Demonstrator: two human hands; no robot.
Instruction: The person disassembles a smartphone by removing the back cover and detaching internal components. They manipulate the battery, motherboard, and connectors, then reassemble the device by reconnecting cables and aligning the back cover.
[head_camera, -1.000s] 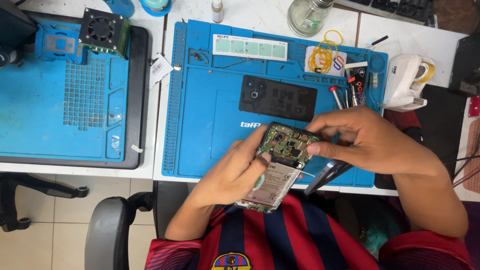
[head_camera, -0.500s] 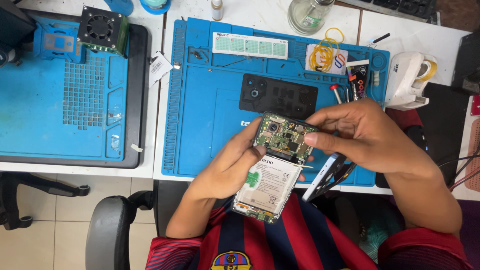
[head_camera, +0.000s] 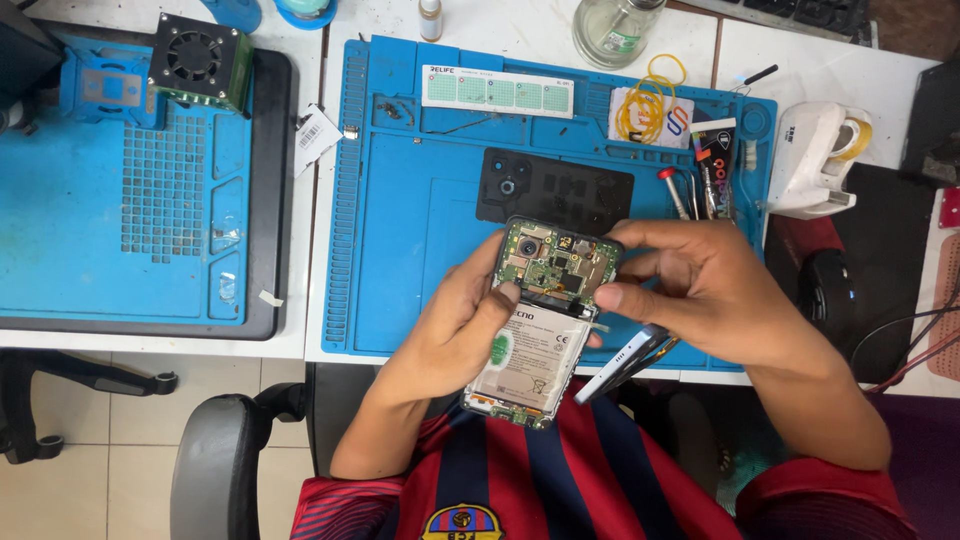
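Observation:
My left hand (head_camera: 455, 335) holds an opened phone (head_camera: 535, 330) from below, back side up, with the green circuit board (head_camera: 555, 262) at its top and the white battery (head_camera: 530, 355) under it. My right hand (head_camera: 715, 290) grips the phone's top right corner with thumb and fingers, and also holds a slim white-and-dark flat piece (head_camera: 625, 365) and tweezers beneath the palm. The phone hovers over the near edge of the blue work mat (head_camera: 420, 240).
A black phone back cover (head_camera: 555, 190) lies on the mat behind the phone. Screwdrivers (head_camera: 690, 195), yellow rubber bands (head_camera: 650, 100), a glass jar (head_camera: 610, 30) and a white tape dispenser (head_camera: 810, 160) sit at the back right. A second blue mat (head_camera: 130, 200) with a fan unit (head_camera: 200, 65) is at left.
The phone has been raised and turned flatter toward the camera, showing more of the battery. Both hands kept their hold and shifted slightly.

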